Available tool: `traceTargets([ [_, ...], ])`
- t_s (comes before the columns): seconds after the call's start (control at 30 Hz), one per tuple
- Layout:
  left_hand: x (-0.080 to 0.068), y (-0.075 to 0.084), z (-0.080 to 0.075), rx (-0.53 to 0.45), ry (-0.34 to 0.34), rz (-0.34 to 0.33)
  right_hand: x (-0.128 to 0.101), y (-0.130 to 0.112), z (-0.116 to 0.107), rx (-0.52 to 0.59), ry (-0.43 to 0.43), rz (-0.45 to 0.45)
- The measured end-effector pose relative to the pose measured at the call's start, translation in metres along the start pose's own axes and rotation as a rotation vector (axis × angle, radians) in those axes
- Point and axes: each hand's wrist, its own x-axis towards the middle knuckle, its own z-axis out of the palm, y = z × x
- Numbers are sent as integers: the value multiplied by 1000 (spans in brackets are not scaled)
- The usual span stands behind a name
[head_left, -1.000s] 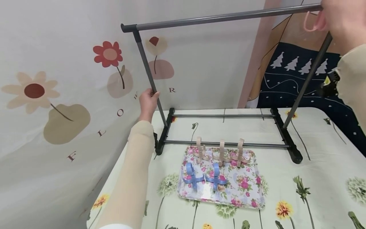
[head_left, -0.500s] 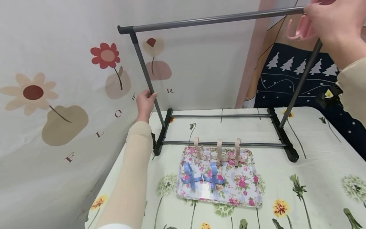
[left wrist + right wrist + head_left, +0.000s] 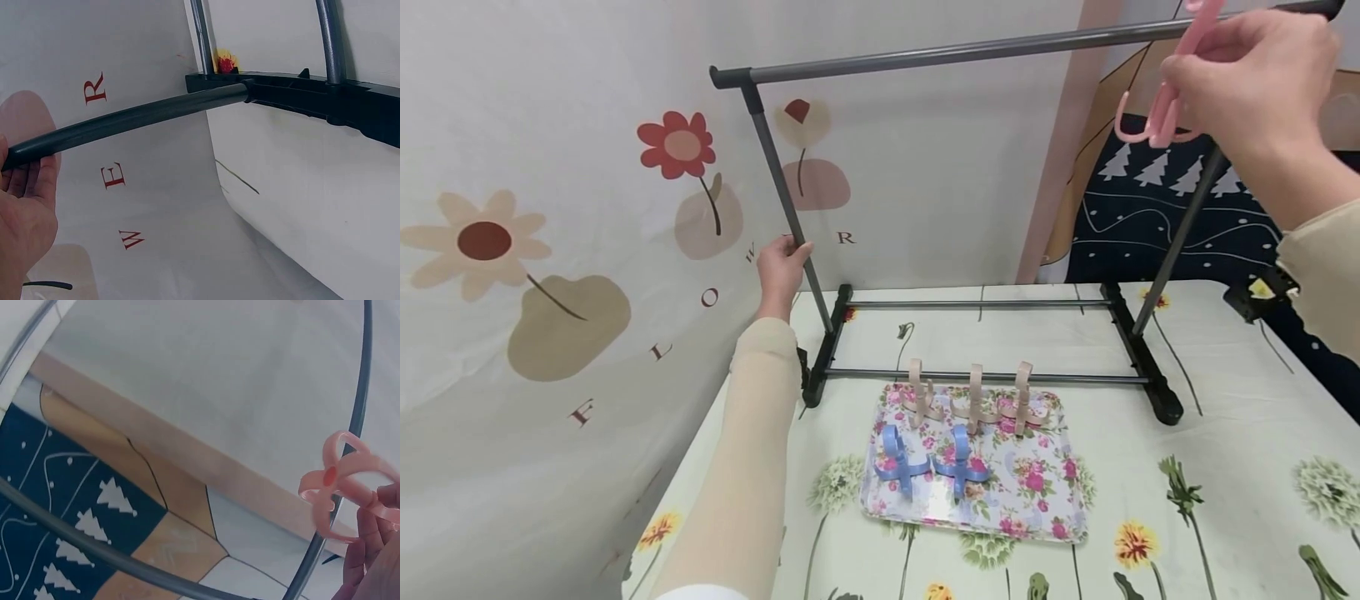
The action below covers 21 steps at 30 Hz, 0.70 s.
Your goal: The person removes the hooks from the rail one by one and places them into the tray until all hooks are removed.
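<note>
My left hand (image 3: 781,273) grips the left post (image 3: 778,167) of a dark grey garment rack, its fingers curled round the tube, as the left wrist view also shows. At the upper right, my right hand (image 3: 1262,83) pinches a pink multi-prong hook (image 3: 1165,115) by its stem, prongs hanging down. The hook is at the rack's top rail (image 3: 970,55); whether its upper curl sits over the rail I cannot tell. In the right wrist view the rail passes behind the pink hook (image 3: 340,481).
On the table stands a floral tray (image 3: 1030,500) with three beige hooks (image 3: 975,400) and two blue hooks (image 3: 961,467). The rack's black feet (image 3: 1157,392) and lower bars (image 3: 1000,377) are behind it. A flowered curtain (image 3: 587,467) hangs at the left.
My right hand has moved left and slightly down with the pink hook, now more fully in view near the rail. The left hand keeps its hold on the post.
</note>
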Motion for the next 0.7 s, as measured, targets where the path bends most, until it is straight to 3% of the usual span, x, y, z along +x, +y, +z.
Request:
traceTargets([
  [0.7,0,0,2,-2,-14,3,-67,38,28,82,-262,-81],
])
